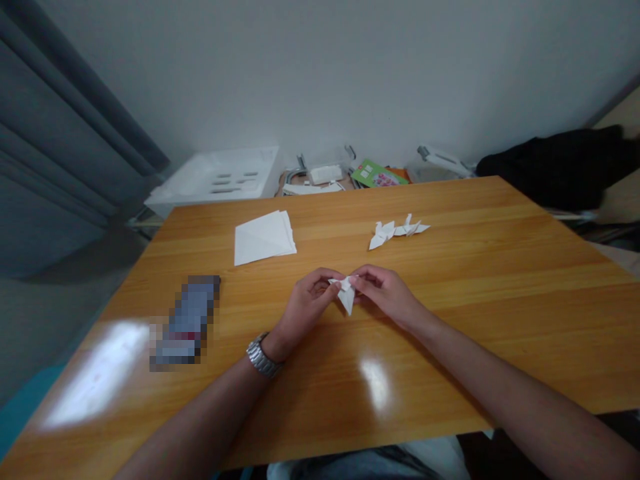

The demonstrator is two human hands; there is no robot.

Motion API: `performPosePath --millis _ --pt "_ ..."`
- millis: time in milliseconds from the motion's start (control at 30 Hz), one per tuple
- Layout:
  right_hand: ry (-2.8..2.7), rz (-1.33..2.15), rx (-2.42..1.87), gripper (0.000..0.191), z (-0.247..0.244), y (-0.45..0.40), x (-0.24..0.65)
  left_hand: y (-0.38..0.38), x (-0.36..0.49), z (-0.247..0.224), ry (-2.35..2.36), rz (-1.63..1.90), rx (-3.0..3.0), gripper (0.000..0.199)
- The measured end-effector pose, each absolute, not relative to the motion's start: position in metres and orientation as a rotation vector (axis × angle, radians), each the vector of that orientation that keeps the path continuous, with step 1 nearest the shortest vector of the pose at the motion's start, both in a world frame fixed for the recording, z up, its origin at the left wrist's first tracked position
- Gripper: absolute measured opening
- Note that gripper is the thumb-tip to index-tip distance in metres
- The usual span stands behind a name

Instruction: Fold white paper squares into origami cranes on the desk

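Observation:
A small folded piece of white paper is held between both hands over the middle of the wooden table, one pointed end hanging toward me. My left hand, with a metal watch on its wrist, pinches the paper's left side between thumb and fingers. On the right side, my right hand grips it the same way, thumb on top. Beyond my right hand lie folded paper birds, close together. Farther left rests a stack of white paper sheets. Parts of the held paper are hidden by my fingers.
A blurred-out phone-like object lies at the table's left. Behind the far edge are a white plastic tray, a green booklet and a clear container. Black cloth is heaped at the back right; a grey curtain hangs left.

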State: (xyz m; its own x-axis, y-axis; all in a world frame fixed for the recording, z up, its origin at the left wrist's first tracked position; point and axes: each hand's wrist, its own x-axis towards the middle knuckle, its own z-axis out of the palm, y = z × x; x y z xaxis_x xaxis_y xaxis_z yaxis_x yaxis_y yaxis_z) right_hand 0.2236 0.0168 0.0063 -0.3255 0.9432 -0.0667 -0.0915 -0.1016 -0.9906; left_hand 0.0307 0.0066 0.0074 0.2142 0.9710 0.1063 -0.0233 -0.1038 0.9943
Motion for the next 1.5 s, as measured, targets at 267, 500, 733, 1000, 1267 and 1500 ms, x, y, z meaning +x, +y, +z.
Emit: performPosePath --millis 267,500,733,1000,1267,1500 --pt "-1.381 1.456 -1.032 0.029 0.0077 0.0167 0.2237 0.0079 0.0306 0.0056 1.036 1.106 1.270 0.029" --pt "-1.342 1.489 -1.014 0.029 0.0093 0.0162 0.2220 0.0083 0.0301 0.0065 1.080 1.133 1.301 0.027" --pt "-1.372 1.479 -0.995 0.029 0.0068 0.0164 0.2219 0.0076 0.0314 0.0087 1.132 1.133 1.351 0.025" --pt "-1.568 1.348 -1.071 0.032 0.0123 0.0138 0.2235 0.0035 0.0337 0.0132 1.200 1.115 1.473 0.021" --pt "-1.672 1.214 -1.059 0.025 0.0086 0.0144 0.2258 0.0005 0.0345 0.0134 1.189 1.090 1.495 0.020" --pt "-1.661 1.247 -1.091 0.030 0.0109 0.0155 0.2272 0.0021 0.0320 0.0140 1.189 1.067 1.560 0.022"
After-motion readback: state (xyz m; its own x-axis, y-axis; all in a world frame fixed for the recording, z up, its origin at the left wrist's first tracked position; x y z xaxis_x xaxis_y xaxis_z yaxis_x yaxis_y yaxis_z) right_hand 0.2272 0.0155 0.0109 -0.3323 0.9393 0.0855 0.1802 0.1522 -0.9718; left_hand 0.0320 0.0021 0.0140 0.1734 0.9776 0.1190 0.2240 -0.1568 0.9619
